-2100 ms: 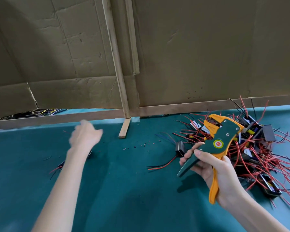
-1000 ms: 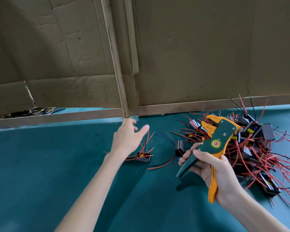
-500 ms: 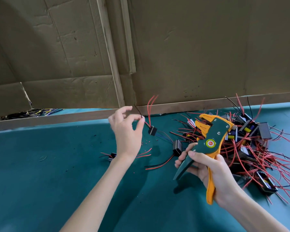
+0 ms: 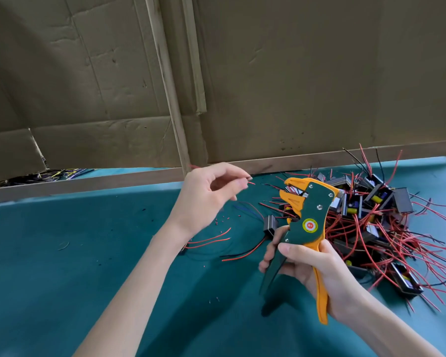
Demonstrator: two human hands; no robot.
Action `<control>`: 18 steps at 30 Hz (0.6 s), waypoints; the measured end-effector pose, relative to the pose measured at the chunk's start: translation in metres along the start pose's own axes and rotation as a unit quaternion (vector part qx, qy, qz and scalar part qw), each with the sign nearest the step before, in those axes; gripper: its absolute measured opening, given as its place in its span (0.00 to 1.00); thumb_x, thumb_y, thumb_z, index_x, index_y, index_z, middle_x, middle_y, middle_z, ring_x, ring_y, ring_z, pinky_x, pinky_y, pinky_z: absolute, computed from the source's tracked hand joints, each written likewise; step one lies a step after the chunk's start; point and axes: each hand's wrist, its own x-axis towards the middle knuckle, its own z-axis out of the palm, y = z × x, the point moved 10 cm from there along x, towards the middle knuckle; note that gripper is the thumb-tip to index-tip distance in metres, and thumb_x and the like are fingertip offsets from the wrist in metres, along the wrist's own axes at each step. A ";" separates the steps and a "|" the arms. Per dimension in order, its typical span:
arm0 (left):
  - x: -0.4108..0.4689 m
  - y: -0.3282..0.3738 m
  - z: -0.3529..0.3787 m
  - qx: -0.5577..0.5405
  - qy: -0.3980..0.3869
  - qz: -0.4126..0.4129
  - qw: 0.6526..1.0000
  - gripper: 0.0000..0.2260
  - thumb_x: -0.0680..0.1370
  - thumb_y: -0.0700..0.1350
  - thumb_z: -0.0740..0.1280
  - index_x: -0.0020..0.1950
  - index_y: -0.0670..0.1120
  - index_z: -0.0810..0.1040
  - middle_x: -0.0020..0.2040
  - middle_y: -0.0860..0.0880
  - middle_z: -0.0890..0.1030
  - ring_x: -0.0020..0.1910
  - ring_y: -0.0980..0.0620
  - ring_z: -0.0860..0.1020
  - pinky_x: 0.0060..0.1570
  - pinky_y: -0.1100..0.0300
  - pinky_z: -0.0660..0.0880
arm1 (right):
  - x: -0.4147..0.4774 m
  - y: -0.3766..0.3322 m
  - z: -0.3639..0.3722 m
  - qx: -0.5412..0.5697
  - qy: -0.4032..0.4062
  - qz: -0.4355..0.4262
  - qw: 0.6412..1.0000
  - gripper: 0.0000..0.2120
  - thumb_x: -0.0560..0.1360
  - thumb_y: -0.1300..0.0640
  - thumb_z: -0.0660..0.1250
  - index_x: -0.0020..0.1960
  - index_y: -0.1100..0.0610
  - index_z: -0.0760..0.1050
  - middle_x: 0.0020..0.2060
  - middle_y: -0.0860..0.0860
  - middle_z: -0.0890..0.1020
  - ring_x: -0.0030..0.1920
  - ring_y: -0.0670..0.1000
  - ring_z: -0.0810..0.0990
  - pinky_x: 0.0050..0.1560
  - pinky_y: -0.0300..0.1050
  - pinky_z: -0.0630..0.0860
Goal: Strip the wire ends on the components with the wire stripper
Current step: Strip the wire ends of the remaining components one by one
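Head view: left hand (image 4: 206, 197) pinches a thin red wire end (image 4: 251, 182) near the green-and-orange wire stripper (image 4: 310, 211). Right hand (image 4: 312, 269) grips its handles. A pile of black, red-wired components (image 4: 386, 228) lies on the teal table (image 4: 62, 266) behind.

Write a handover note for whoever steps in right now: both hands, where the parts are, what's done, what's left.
Left hand: raised, pinching a red wire near its tip, just short of the stripper's mouth.
Right hand: grips the wire stripper by its handles, head up.
Parts: a pile of components sits on the table to the right; one loose component lies left of the stripper.
Done: one wire is in hand.
Left: feed it into the jaws, squeeze, then work through the pile.
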 end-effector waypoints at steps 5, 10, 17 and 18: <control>-0.005 0.002 0.018 0.048 -0.065 -0.012 0.997 0.04 0.72 0.52 0.71 0.45 0.55 0.84 0.39 0.54 0.84 0.36 0.56 0.79 0.36 0.56 0.73 | -0.003 0.002 0.008 -0.005 -0.041 0.011 0.999 0.06 0.66 0.63 0.70 0.43 0.60 0.81 0.37 0.64 0.80 0.38 0.65 0.81 0.42 0.53 0.80; -0.006 0.001 0.020 0.047 -0.089 -0.021 0.995 0.06 0.71 0.54 0.71 0.45 0.56 0.84 0.38 0.52 0.84 0.39 0.52 0.80 0.46 0.47 0.75 | -0.006 0.002 0.015 -0.012 -0.072 0.013 0.997 0.05 0.67 0.63 0.71 0.44 0.60 0.80 0.37 0.65 0.79 0.39 0.65 0.80 0.42 0.53 0.80; -0.007 0.000 0.020 0.034 -0.120 -0.034 0.992 0.07 0.71 0.53 0.72 0.45 0.53 0.85 0.36 0.45 0.81 0.35 0.52 0.73 0.40 0.52 0.69 | -0.008 0.004 0.020 -0.029 -0.107 0.021 0.994 0.09 0.67 0.60 0.73 0.46 0.61 0.78 0.38 0.66 0.79 0.40 0.66 0.81 0.43 0.54 0.79; -0.007 0.000 0.020 0.030 -0.127 -0.036 0.991 0.05 0.72 0.52 0.72 0.45 0.53 0.85 0.36 0.43 0.81 0.34 0.52 0.72 0.38 0.54 0.67 | -0.008 0.004 0.020 -0.032 -0.110 0.022 0.993 0.09 0.67 0.59 0.73 0.46 0.61 0.78 0.38 0.66 0.79 0.40 0.65 0.81 0.42 0.54 0.79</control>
